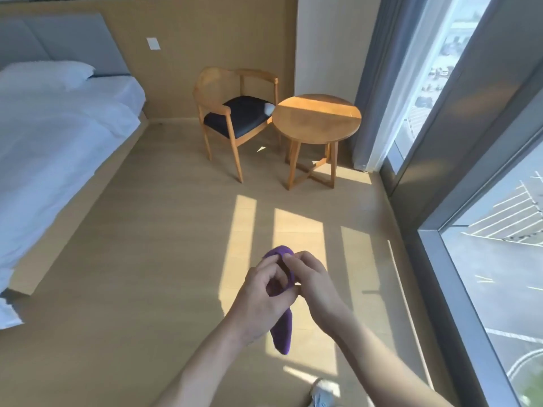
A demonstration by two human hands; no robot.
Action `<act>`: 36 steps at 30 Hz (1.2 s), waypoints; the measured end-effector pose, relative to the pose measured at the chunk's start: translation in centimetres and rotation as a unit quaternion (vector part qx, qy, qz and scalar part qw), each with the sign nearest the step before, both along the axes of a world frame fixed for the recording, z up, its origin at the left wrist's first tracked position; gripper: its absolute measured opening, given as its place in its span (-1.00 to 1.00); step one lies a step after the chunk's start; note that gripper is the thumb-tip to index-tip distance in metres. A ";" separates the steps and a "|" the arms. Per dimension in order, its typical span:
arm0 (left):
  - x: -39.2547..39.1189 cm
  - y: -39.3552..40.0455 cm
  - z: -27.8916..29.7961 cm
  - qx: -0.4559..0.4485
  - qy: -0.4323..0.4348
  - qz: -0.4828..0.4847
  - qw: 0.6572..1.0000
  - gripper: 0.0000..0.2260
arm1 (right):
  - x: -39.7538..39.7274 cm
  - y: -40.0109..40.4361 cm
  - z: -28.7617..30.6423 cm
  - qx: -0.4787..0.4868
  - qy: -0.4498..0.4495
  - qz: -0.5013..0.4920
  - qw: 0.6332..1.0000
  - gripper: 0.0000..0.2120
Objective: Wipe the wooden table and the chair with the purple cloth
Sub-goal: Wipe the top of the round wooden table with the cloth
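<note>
A purple cloth (282, 333) hangs bunched between both my hands, low in the middle of the view. My left hand (261, 295) grips its middle, and my right hand (311, 280) pinches its upper fold. One end dangles below my left hand. The round wooden table (316, 118) stands well ahead near the window, half in sunlight. To its left, touching distance from it, is the wooden armchair (217, 113) with a dark seat cushion. Both are far beyond arm's reach.
A bed with white linen (58, 136) fills the left side. Floor-to-ceiling windows (484, 201) and a grey curtain (373, 83) run along the right. Light wooden floor (147, 259) lies between me and the furniture. A small white object (269, 107) rests on the chair seat.
</note>
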State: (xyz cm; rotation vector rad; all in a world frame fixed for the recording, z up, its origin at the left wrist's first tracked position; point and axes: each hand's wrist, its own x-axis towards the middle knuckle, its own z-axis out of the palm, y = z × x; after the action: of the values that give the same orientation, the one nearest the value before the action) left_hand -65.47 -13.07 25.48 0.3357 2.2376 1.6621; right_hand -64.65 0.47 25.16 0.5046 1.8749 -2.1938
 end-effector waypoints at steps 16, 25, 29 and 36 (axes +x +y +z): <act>-20.0 2.2 -4.0 0.090 -0.212 0.134 0.964 -0.74 | -19.8 3.1 -3.0 -0.024 -0.075 0.006 0.997 -0.80; -37.5 1.2 -2.9 -0.005 -0.047 -0.030 0.998 -0.61 | -34.2 4.0 0.1 -0.004 -0.046 0.018 0.999 -0.87; -43.1 2.6 -3.4 -0.061 -0.036 -0.099 0.993 -0.85 | -38.3 5.9 -0.3 -0.010 -0.056 -0.036 0.998 -0.87; -52.1 8.5 -4.0 -0.064 -0.046 -0.128 0.989 -0.78 | -46.2 13.1 -3.0 -0.005 -0.075 -0.123 0.990 -0.82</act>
State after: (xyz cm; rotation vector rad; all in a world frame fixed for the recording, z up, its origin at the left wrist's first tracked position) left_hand -117.53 -4.57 21.52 0.4816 2.1198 1.3675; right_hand -110.88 13.59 22.21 0.9149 1.8046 -2.2388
